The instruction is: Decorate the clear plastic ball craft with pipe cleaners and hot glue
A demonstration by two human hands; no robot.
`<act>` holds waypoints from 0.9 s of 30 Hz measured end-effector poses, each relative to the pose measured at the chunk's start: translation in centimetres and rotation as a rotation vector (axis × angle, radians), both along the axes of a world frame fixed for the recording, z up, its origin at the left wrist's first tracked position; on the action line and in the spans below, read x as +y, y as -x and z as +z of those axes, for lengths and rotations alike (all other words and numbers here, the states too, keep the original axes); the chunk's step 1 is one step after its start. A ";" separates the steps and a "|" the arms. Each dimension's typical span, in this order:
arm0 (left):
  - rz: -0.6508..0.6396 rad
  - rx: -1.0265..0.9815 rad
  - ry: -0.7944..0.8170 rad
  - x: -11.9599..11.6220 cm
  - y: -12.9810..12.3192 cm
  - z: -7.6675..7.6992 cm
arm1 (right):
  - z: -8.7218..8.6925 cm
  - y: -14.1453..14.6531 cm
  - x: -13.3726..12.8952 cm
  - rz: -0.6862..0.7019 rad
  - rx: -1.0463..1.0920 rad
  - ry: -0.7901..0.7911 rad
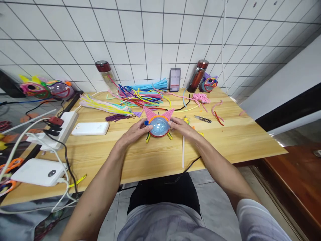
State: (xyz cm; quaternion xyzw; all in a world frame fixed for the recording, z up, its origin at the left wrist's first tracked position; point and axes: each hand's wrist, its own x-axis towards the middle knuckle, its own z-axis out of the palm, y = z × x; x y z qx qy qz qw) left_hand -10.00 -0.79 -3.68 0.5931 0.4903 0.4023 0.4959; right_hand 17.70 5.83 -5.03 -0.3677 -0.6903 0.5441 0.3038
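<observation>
Between my two hands is a round, clear bluish ball (159, 127) with an orange and red rim and two pink, ear-like points wound in fuzzy pipe cleaner. My left hand (137, 131) grips its left side, thumb on the front. On the opposite side my right hand (182, 128) holds it, thumb near the upper rim. Yellow-and-dark handles (148, 138), seemingly of pliers, stick out below the ball. Right of it, a white strip (183, 152) lies under my right wrist. Small thread snips (203, 119) rest farther right.
Bundles of coloured pipe cleaners (142, 95) spread along the back. A glass bottle (106, 75), a phone (175, 80), a red-brown flask (198, 76) and a decorated ball (209, 83) stand near the wall. Power banks (90, 128), a power strip (60, 130) and cables crowd the left.
</observation>
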 end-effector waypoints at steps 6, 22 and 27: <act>-0.028 0.017 0.000 -0.2 0.0 0.4 | 0.4 0.1 -0.1 0.003 0.017 -0.002; 0.000 0.129 0.003 -0.3 -0.1 0.4 | 0.0 0.2 0.2 -0.033 -0.049 0.048; 0.001 0.127 0.043 -0.4 0.1 0.8 | -0.1 0.2 0.3 -0.029 -0.032 0.032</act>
